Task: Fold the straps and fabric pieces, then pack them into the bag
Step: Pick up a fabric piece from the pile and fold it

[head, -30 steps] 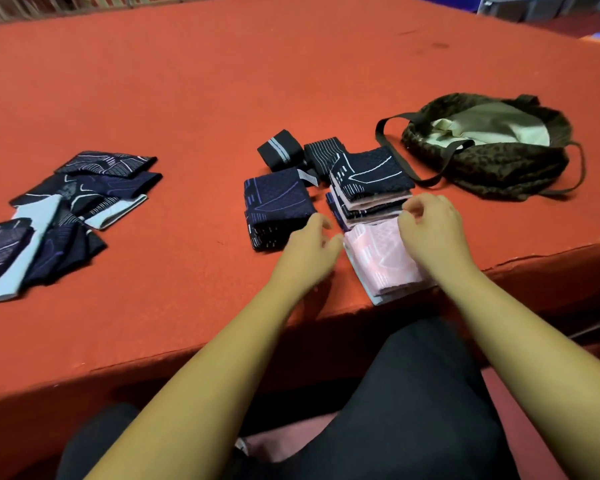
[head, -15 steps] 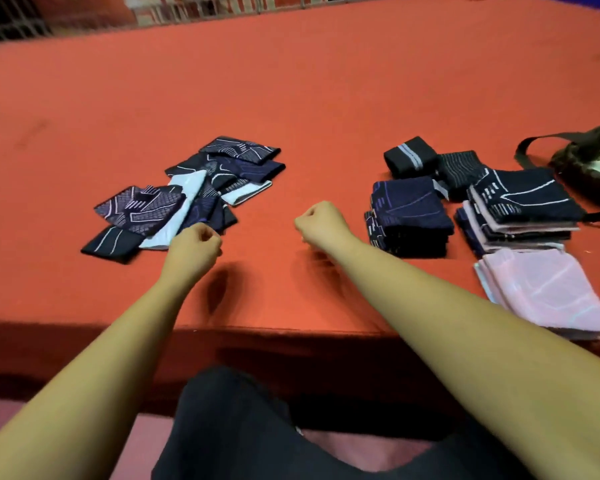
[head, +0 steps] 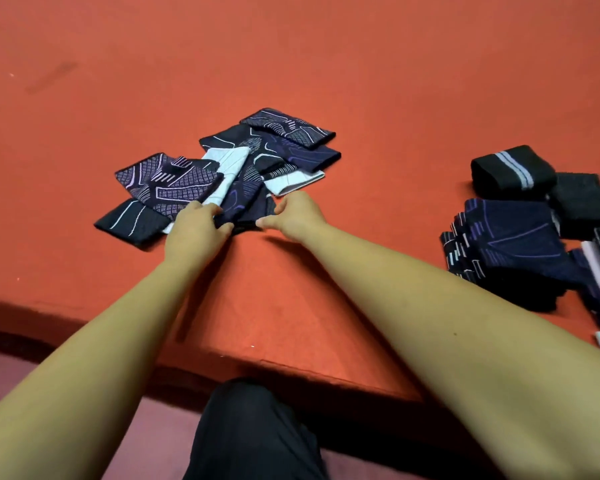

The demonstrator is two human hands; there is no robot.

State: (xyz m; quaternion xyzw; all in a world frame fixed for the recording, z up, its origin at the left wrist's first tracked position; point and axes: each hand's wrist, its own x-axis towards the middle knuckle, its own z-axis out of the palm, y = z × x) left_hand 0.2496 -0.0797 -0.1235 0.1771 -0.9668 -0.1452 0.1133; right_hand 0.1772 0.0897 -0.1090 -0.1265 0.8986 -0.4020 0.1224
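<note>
So, the thing in play is a dark blue piece [head: 245, 206] at the near edge of the loose pile [head: 222, 168], which sits fanned out and overlapping left of centre on the orange bench [head: 378, 81]. Both hands are on it. The left hand [head: 196, 232] has its fingers [head: 207, 210] curled over the piece's left corner, and the right hand [head: 297, 216] has fingers hooked over the right side with the thumb poking in along the near edge. It looks to me like a pinch on both sides, ready to drag it out.

If I were doing this, I'd slide it straight toward me and keep it flat, because it's tucked under the white piece and a couple of others. Yanking upward would probably scatter the rest. Then square the corners before the first fold so it matches what's already done.

Off to the right, well apart from the pile, are the folded stacks [head: 510, 244], and a rolled strap [head: 513, 171] with pale stripes sits just behind them. The bag isn't in view right now. My guess is folding is maybe halfway and packing hasn't started.

As for labels, I can't read any brand or writing. It's just line and grid patterns in white and purple. Black trousers [head: 257, 434] show at the bottom.
</note>
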